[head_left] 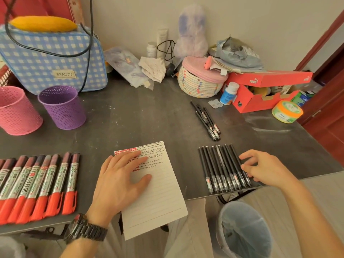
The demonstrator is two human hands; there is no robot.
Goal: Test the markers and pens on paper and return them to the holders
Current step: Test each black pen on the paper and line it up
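A row of slim black pens (225,168) is laid side by side at the near right of the counter (130,118), capped ends toward its edge. The right grip (260,170) is set against the outermost pens with fingers curved; whether one is actually pinched cannot be told. The lined paper (163,192), marked near its top with rows of red and black test strokes, is pressed flat under the left grip (119,181), fingers outstretched and nothing clasped.

Trouble is most likely to come from the edge. The pens are round and smooth, so a careless nudge could send several rolling off toward the waste bin (245,231) below. The paper overhangs the counter and could slide off if the pressure were lifted.

Red-capped markers (37,183), thick-barrelled with printed labels, are lined up at the left. Well behind them two perforated cylindrical holders are placed, a purple holder (63,107) and a pink holder (16,110). A smaller cluster of black pens (206,121) is scattered further back. The counter surface looks dark, matte and scuffed.
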